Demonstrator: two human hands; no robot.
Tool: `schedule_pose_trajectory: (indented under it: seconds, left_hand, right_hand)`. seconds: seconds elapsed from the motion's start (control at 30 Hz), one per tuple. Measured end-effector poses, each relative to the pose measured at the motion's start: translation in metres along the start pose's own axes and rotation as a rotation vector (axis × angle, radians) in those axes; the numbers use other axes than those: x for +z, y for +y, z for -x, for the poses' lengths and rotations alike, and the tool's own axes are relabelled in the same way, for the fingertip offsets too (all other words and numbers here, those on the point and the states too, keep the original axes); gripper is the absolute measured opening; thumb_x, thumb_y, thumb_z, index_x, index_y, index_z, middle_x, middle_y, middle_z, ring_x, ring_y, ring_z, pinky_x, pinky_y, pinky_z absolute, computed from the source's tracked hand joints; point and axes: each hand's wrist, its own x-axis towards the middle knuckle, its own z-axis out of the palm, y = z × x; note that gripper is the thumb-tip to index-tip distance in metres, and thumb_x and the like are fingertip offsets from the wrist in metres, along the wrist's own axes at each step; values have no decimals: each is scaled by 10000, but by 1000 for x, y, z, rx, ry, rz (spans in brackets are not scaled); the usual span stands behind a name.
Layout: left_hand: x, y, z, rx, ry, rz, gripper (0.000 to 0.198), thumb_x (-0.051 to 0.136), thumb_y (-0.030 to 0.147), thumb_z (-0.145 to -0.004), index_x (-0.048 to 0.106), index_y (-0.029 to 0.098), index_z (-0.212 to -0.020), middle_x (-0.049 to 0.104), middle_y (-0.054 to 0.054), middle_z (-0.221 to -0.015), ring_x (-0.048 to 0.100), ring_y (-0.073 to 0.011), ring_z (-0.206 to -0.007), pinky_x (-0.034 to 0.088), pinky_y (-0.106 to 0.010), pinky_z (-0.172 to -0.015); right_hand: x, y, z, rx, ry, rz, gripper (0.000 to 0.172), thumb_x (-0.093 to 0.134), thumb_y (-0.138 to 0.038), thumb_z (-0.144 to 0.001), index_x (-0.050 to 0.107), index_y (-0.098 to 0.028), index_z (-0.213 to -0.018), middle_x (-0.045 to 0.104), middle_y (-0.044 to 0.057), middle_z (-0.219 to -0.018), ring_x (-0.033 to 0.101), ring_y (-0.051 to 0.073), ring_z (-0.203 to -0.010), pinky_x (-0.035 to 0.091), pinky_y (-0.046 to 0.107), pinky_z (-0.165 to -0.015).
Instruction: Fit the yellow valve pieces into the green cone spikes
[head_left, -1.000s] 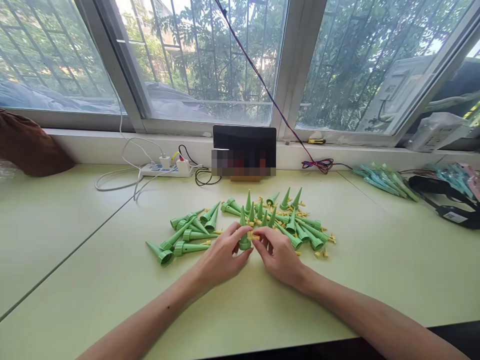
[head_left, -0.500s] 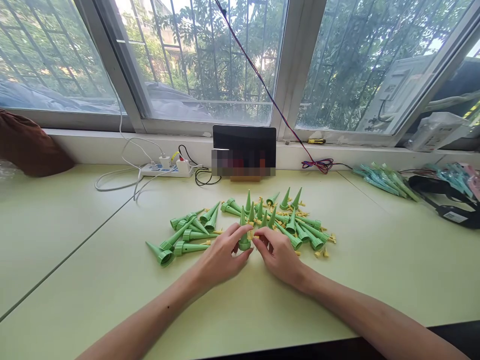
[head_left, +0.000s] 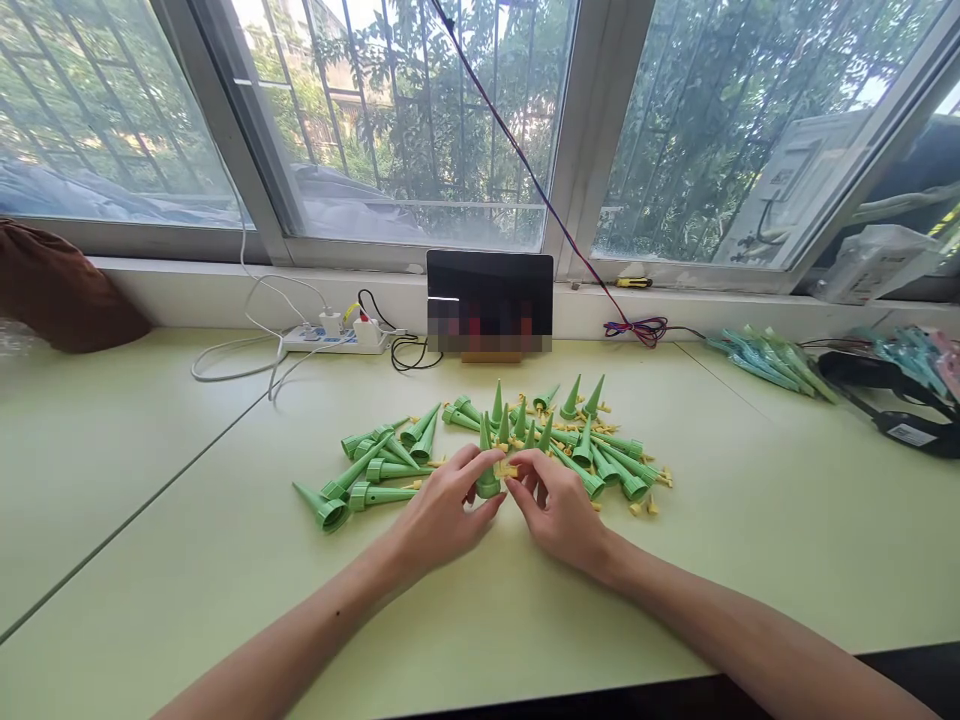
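Note:
My left hand is closed around a green plant watering spike, which stands upright with its wide threaded end down. Close to the spike's side, my right hand pinches a small yellow valve between thumb and index finger. Whether the valve touches the spike or sits in its hole, I cannot tell. Several green spikes lie to the left of my hands. More spikes lie or stand behind and to the right, with small yellow valves scattered among them.
At the back of the pale green table a dark-screened tablet leans on a stand. A power strip with cables lies left of it. Bundled wire, bagged spikes and a black strap are on the right.
The fingers of my right hand have shifted slightly around the yellow valve, the index fingertip nearer the spike. My left hand stays on the spike, nearly still.

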Motion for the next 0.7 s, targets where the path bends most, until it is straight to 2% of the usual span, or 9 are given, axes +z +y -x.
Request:
schedule_pose_trajectory:
  seconds: [0.23, 0.47, 0.7]
  left_hand:
    - [1, 0, 1, 2, 8, -3, 400, 586, 194, -881, 552, 250, -1275, 584, -26, -1011, 525, -76, -629, 461, -241, -649]
    - [2, -1, 1, 22, -12, -21, 360, 573, 196, -870, 573, 233, -1228, 576, -28, -983, 516, -86, -624, 459, -248, -642]
    - [1, 0, 0, 16, 10, -13, 402, 546, 157, -860, 575, 240, -1252, 581, -23, -979, 516, -82, -615, 458, -239, -635]
  right_hand:
    - [0, 2, -1, 19, -24, 16, 110, 500, -245, -981, 594, -191, -999, 637, 3, -780, 520, 121, -606, 414, 244, -590]
    - [-2, 2, -2, 30, -63, 90, 227, 452, -287, -1012, 625, -193, -900, 626, 3, -716, 515, 135, -611, 390, 259, -602]
    - [-1, 0, -1, 17, -33, 65, 142, 522, -266, -967, 606, -186, -1049, 645, 13, -782, 533, 133, -610, 424, 258, -595]
